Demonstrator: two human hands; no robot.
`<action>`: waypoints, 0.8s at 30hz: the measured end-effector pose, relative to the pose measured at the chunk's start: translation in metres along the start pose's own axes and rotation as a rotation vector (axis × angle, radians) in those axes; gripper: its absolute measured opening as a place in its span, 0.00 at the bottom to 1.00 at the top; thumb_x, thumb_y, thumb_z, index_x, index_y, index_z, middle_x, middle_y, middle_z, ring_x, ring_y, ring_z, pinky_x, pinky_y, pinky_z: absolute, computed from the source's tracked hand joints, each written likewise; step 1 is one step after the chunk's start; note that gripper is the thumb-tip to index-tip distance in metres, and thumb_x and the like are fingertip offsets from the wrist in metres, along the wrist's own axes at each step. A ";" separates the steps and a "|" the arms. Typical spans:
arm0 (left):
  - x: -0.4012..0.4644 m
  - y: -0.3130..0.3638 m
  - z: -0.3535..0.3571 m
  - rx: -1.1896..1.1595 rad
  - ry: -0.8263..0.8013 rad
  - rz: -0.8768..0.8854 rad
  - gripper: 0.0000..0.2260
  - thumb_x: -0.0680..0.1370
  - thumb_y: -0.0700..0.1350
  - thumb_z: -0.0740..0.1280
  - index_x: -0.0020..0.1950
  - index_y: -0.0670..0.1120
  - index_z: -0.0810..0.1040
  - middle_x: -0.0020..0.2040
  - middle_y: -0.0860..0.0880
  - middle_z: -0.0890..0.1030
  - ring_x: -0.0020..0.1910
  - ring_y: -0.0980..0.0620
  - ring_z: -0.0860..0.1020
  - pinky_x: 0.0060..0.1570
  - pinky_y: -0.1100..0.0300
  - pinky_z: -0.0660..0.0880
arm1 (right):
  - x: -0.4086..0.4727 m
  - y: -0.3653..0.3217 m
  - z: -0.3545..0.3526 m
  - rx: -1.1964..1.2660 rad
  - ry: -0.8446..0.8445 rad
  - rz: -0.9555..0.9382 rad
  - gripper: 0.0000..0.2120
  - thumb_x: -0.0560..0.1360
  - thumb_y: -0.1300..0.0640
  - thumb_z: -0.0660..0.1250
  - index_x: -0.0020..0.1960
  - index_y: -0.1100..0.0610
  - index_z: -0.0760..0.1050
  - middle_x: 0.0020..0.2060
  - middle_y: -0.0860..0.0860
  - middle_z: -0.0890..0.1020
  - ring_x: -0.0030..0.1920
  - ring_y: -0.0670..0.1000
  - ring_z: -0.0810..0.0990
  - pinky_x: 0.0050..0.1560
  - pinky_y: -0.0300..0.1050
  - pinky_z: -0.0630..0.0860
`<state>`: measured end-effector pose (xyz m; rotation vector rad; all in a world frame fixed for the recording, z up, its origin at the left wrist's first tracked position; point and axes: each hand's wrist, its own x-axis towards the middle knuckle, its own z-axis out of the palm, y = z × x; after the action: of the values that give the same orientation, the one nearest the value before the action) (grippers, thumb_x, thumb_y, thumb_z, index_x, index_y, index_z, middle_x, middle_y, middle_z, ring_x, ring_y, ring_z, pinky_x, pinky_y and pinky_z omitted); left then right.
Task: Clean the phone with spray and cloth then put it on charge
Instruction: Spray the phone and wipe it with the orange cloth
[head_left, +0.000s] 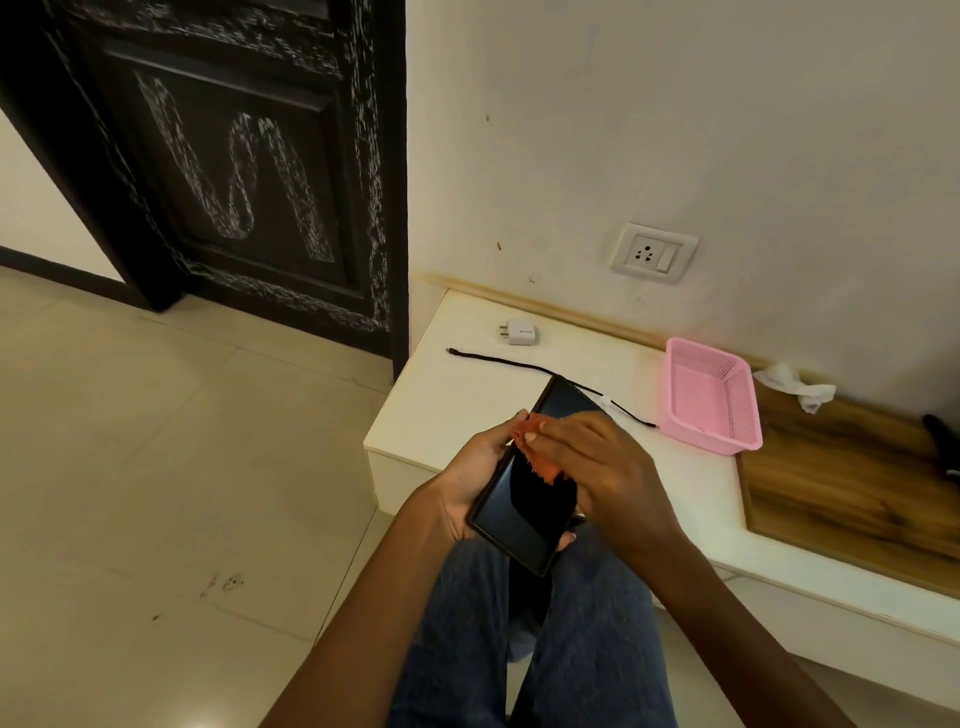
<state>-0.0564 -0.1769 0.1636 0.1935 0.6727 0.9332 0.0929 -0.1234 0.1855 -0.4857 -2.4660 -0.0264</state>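
A black phone with a dark screen lies tilted in my left hand, which grips it from underneath and along its left edge. My right hand presses a small orange cloth flat against the middle of the screen. On the low white shelf beyond lie a white charger plug and a black cable, apart from each other. A wall socket sits above the shelf. No spray bottle is in view.
A pink plastic basket stands on the shelf to the right, with a crumpled white tissue behind it and a wooden panel beside it. A dark door is on the left. My knees in jeans are below the phone.
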 end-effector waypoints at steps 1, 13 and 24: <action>0.000 0.000 0.001 0.003 -0.005 -0.013 0.24 0.75 0.64 0.62 0.48 0.44 0.83 0.45 0.42 0.83 0.45 0.44 0.80 0.48 0.47 0.76 | 0.001 0.001 0.001 -0.003 0.018 0.024 0.12 0.74 0.66 0.62 0.52 0.64 0.82 0.50 0.56 0.83 0.48 0.56 0.79 0.44 0.49 0.79; 0.001 0.002 -0.009 0.031 0.156 0.025 0.21 0.75 0.59 0.65 0.31 0.44 0.77 0.28 0.47 0.77 0.28 0.52 0.78 0.37 0.59 0.76 | -0.008 -0.038 0.011 0.161 0.054 0.046 0.15 0.78 0.61 0.58 0.47 0.65 0.83 0.46 0.56 0.84 0.49 0.51 0.74 0.44 0.48 0.80; 0.005 0.003 -0.011 -0.034 0.081 -0.011 0.21 0.75 0.59 0.66 0.37 0.40 0.81 0.29 0.46 0.80 0.28 0.52 0.80 0.29 0.62 0.78 | -0.005 -0.031 0.004 0.085 0.007 -0.135 0.18 0.78 0.63 0.54 0.49 0.62 0.83 0.46 0.54 0.85 0.49 0.51 0.73 0.42 0.45 0.77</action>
<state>-0.0628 -0.1724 0.1539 0.1225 0.7312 0.9450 0.0833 -0.1537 0.1830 -0.2817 -2.4774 0.0213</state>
